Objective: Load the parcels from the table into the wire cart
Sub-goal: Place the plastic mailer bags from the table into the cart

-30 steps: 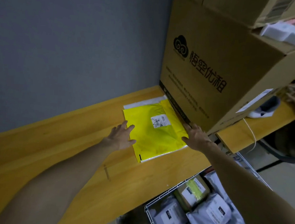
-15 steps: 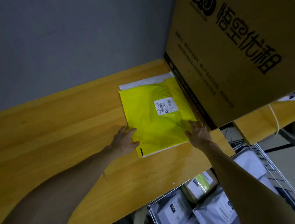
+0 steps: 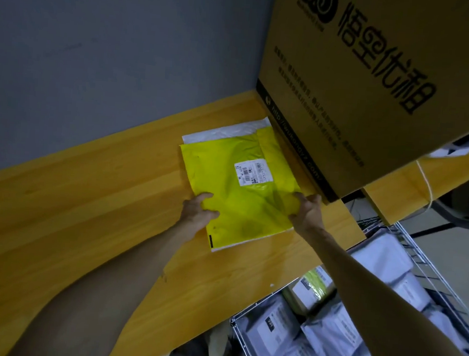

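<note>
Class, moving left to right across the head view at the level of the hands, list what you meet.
left hand → yellow parcel → right hand → wire cart

yellow parcel (image 3: 241,189): 1
white parcel (image 3: 223,132): 1
cardboard box (image 3: 376,76): 1
table (image 3: 85,208): 1
wire cart (image 3: 233,321): 1
carted parcels (image 3: 327,339): several, blurred
hands: 2, left hand (image 3: 196,214), right hand (image 3: 308,211)

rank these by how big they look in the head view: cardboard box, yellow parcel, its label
1. cardboard box, largest even though cropped by the frame
2. yellow parcel
3. label, clearly smallest
</note>
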`<state>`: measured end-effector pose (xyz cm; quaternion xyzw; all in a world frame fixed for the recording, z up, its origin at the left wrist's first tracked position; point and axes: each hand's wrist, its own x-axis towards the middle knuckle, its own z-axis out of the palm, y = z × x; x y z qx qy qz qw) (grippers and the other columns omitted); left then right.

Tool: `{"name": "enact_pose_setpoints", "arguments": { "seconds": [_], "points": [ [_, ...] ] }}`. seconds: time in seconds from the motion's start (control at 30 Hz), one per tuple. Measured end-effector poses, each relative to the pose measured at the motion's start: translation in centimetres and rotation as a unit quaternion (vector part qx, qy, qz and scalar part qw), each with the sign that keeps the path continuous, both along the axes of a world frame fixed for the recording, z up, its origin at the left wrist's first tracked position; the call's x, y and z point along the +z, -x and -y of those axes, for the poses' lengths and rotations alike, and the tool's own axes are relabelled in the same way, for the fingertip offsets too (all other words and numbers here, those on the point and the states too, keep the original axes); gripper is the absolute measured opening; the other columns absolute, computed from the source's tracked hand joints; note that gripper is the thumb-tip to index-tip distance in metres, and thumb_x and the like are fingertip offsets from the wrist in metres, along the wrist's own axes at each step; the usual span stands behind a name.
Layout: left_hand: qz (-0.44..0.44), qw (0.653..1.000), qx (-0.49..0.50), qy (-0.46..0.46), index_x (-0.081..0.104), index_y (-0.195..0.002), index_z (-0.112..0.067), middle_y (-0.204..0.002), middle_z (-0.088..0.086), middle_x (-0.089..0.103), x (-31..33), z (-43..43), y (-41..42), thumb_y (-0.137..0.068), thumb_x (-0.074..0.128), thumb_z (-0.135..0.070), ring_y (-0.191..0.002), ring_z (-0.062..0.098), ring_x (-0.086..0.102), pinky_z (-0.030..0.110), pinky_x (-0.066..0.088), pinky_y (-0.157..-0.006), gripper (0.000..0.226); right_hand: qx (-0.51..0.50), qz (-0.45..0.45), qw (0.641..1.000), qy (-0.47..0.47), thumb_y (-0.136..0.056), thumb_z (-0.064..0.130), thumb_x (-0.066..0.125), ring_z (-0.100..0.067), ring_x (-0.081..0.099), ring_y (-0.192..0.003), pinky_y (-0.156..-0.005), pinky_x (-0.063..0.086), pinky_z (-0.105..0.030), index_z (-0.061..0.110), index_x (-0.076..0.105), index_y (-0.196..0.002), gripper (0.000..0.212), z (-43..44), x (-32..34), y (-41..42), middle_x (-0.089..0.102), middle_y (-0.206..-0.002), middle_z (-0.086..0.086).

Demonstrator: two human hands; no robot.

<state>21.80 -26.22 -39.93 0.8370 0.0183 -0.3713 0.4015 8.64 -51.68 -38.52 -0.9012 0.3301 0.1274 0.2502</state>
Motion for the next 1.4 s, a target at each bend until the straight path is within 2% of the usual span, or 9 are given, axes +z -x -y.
{"name": "enact_pose_setpoints", "arguments": {
  "seconds": [0.13,0.23,0.4,0.5,0.7,0.83,1.0,1.2,1.4],
  "points": [
    [-0.013,1.000,-0.016,0.006,0.059,-0.131,-0.024,-0.138,0.014,0.052,1.0,-1.0,-0.3,-0.087,0.074,-0.010,-0.099,0.025,0.055,0.030,0.044,-0.078,0.049,-0.006,-0.024,0.996,-0.085,-0.077,0.001,0.074,-0.032,0.060,-0.096,-0.078,0.049,-0.030,0.013,0.058,-0.133,0.060,-0.6,0.7,0.0,0.057,-0.121,-0.023],
    [-0.028,0.999,-0.015,0.009,0.066,-0.120,-0.021,-0.148,0.009,0.046,1.1,-1.7,-0.6,-0.085,0.076,-0.014,-0.127,0.028,0.049,0.030,0.043,-0.091,0.037,-0.094,-0.004,0.959,-0.267,-0.081,0.008,0.077,-0.016,0.061,-0.075,-0.049,0.048,-0.019,0.014,0.071,-0.109,0.029,-1.2,1.6,-0.3,0.065,-0.102,-0.011],
    [-0.052,0.998,-0.028,0.011,0.065,-0.124,-0.019,-0.156,0.008,0.036,1.1,-3.7,-0.7,-0.082,0.079,-0.006,-0.142,0.029,0.035,0.035,0.041,-0.100,0.046,-0.164,0.046,0.894,-0.415,-0.079,0.012,0.080,-0.024,0.058,-0.116,-0.072,0.059,-0.033,0.016,0.069,-0.118,0.040,-2.1,1.2,-1.8,0.060,-0.127,-0.004],
    [-0.057,0.998,-0.024,0.007,0.060,-0.134,-0.025,-0.153,0.009,0.039,1.0,-4.4,-1.2,-0.072,0.086,-0.005,-0.139,0.027,0.038,0.028,0.040,-0.090,0.071,-0.138,0.056,0.899,-0.412,-0.072,0.000,0.082,-0.025,0.057,-0.121,-0.100,0.050,-0.040,0.015,0.062,-0.131,0.063,-3.1,-0.5,-2.7,0.057,-0.134,-0.007],
    [0.009,0.998,0.057,0.003,0.063,-0.127,-0.021,-0.141,0.006,0.052,0.3,-4.7,-1.6,-0.076,0.085,-0.023,-0.124,0.027,0.054,0.027,0.045,-0.085,0.056,-0.139,0.073,0.913,-0.375,-0.065,-0.009,0.084,-0.026,0.059,-0.116,-0.099,0.051,-0.042,0.015,0.064,-0.127,0.070,-5.5,-1.9,-2.5,0.061,-0.129,-0.012],
    [0.059,0.998,0.023,-0.019,0.064,-0.129,-0.015,-0.134,0.011,0.059,1.3,-4.7,-1.1,-0.078,0.081,-0.009,-0.118,0.025,0.058,0.021,0.043,-0.082,0.054,-0.113,0.091,0.941,-0.305,-0.056,-0.002,0.091,-0.028,0.058,-0.120,-0.101,0.050,-0.043,0.021,0.067,-0.120,0.073,-5.8,-1.6,-1.8,0.062,-0.129,-0.014],
    [0.103,0.994,-0.025,-0.017,0.061,-0.134,-0.021,-0.108,0.017,0.069,4.6,-4.4,-0.5,-0.077,0.081,-0.005,-0.075,0.027,0.059,0.018,0.040,-0.060,0.062,-0.078,0.074,0.966,-0.235,-0.055,0.011,0.095,-0.026,0.063,-0.113,-0.098,0.052,-0.042,0.023,0.069,-0.122,0.073,-5.7,1.7,-2.1,0.066,-0.125,-0.012],
    [0.159,0.986,-0.055,-0.006,0.049,-0.145,-0.023,-0.142,0.017,0.051,9.5,-5.4,0.1,-0.083,0.079,-0.010,-0.114,0.032,0.060,0.034,0.052,-0.086,0.071,-0.021,0.076,0.982,-0.173,-0.065,0.016,0.091,-0.026,0.056,-0.125,-0.103,0.046,-0.038,0.024,0.054,-0.140,0.084,-6.3,7.5,-2.1,0.059,-0.135,-0.010],
    [0.205,0.977,-0.058,-0.007,0.049,-0.144,-0.030,-0.145,0.019,0.047,13.8,-6.8,1.0,-0.078,0.084,-0.015,-0.114,0.039,0.059,0.036,0.055,-0.076,0.076,0.014,0.101,0.986,-0.129,-0.072,0.019,0.086,-0.027,0.053,-0.128,-0.102,0.045,-0.032,0.028,0.049,-0.144,0.081,-6.7,12.4,-0.6,0.055,-0.141,-0.012]
  ]
}}
